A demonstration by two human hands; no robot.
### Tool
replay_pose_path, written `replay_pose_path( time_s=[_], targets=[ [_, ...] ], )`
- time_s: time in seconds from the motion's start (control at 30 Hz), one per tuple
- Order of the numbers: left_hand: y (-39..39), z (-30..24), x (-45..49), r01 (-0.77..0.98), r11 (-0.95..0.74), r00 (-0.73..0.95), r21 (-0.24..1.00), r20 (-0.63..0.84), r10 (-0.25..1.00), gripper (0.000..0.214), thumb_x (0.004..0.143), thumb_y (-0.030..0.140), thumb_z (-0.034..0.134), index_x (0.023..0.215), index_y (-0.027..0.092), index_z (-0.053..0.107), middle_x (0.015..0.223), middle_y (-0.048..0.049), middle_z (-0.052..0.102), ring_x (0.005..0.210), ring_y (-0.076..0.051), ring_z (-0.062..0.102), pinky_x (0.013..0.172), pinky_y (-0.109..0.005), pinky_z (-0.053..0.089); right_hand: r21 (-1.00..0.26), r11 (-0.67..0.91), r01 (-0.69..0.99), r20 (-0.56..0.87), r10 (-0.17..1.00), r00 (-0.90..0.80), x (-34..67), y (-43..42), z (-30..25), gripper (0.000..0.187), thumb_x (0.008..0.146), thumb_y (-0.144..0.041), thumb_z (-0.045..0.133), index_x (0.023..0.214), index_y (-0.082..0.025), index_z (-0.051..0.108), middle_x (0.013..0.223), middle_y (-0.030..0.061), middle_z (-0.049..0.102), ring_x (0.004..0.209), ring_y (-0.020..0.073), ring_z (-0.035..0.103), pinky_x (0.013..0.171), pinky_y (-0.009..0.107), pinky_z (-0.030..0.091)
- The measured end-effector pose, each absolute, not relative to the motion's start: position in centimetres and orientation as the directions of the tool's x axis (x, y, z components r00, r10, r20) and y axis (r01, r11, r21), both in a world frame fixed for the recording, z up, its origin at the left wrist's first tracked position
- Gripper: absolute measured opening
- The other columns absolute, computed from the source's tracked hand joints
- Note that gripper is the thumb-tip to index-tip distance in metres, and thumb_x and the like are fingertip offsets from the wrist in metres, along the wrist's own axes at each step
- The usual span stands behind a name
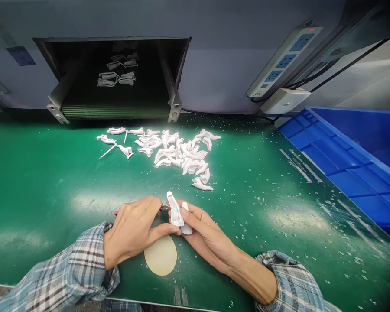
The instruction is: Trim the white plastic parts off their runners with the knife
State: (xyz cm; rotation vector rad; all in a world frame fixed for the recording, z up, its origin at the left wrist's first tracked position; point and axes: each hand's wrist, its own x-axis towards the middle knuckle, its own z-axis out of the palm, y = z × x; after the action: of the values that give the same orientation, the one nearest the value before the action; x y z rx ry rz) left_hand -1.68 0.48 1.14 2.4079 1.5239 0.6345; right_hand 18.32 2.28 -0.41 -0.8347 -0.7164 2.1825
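Nearest the body, a pale disc (160,256) lies flat on the green table (52,182), partly under the left hand (133,227). That hand is curled around a red-handled tool (164,208), its thumb at the wide end of an open-backed white piece (174,212). The right hand (208,232) pinches that piece, with a smooth white piece (186,229) beside it. Here's the key line: the open-backed piece points narrow end away, leaning slightly left, and the tool tip comes at its left edge; touching or just short, I can't tell. Nothing visible blocks that side. Beyond, a loose pile of white parts (188,156); rightward, a blue crate (344,160); farthest, more joined parts (117,79) on the dark conveyor (117,108).
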Motion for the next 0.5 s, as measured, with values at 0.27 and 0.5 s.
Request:
replay_pose_path(
  time_s=[0.27,0.5],
  targets=[
    [1.2,2.3,-2.6,0.681,-0.362,0.476,0.637,-0.008,0.879,0.042,0.097,0.06,0.053,0.085,0.021,0.06,0.07,0.0035,0.064,0.055,-0.011,0.051,0.051,-0.025,0.027,-0.759,-0.584,-0.287,-0.361,0.745,-0.56,18.6,2.3,0.2,0.035,0.086,-0.041,0.078,0.115,-0.021,0.076,0.087,0.0045,0.066,0.077,0.0158,0.052,0.078,0.031,0.043],
    [2.0,1.5,-3.3,0.439,-0.12,0.424,0.89,-0.088,0.901,0.046,0.1,0.049,0.047,0.067,0.018,0.054,0.058,0.0052,0.045,0.054,-0.01,0.038,0.051,-0.023,0.03,-0.705,-0.614,-0.355,-0.376,0.748,-0.547,18.4,2.9,0.2,0.035,0.087,-0.04,0.077,0.115,-0.02,0.074,0.087,0.0041,0.066,0.072,0.0138,0.053,0.072,0.028,0.045]
  ],
)
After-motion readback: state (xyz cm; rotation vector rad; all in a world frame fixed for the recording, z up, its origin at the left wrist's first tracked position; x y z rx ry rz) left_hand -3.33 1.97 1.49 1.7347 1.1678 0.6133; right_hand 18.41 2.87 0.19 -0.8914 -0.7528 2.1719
